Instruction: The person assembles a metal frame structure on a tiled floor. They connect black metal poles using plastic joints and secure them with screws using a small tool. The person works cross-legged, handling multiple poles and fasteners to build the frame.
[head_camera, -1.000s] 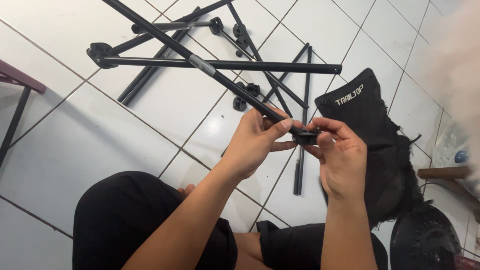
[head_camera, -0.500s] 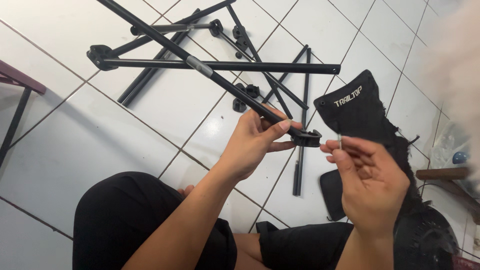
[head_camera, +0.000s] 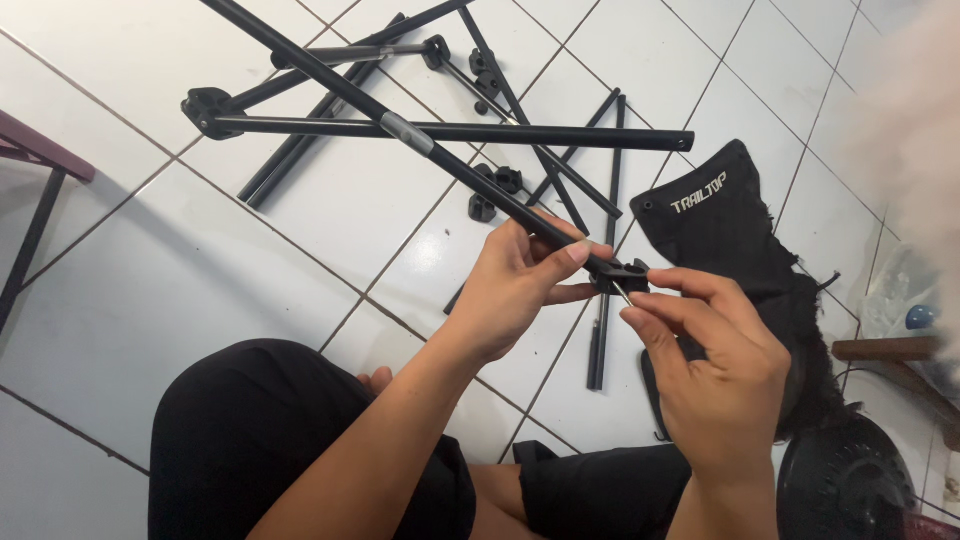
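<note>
- Nearest: person seated on the white tiled floor (head_camera: 130, 300), black-clad knees at the bottom of the view.
- Right hand (head_camera: 715, 375) raised, thumb and forefinger pinched narrow on a thin pale pin or cord end (head_camera: 622, 293); too small to tell which. The tip touches the black end connector (head_camera: 620, 276).
- Left hand (head_camera: 515, 280) wrapped around the long black pole (head_camera: 400, 130) just behind that connector, thumb on top, fingers curled under, firm hold.
- The pole runs from the left hand's fingers up and away to the top left, off the floor. Connector sits at its near end, between the two hands.
- Handling guess: pole looks like a stiff, light metal tube, smooth, could slip or twist; best gripped close to the connector as it is now. Thin piece looks small and easy to drop, needs a fingertip pinch.
- Just beyond the right hand: black fabric bag (head_camera: 720, 225) lying crumpled on the tiles.
- Farther: more black frame rods (head_camera: 450, 132) with joints, crossed loosely on the floor, apart from both hands.
- Far left edge: dark furniture leg (head_camera: 30, 240).
</note>
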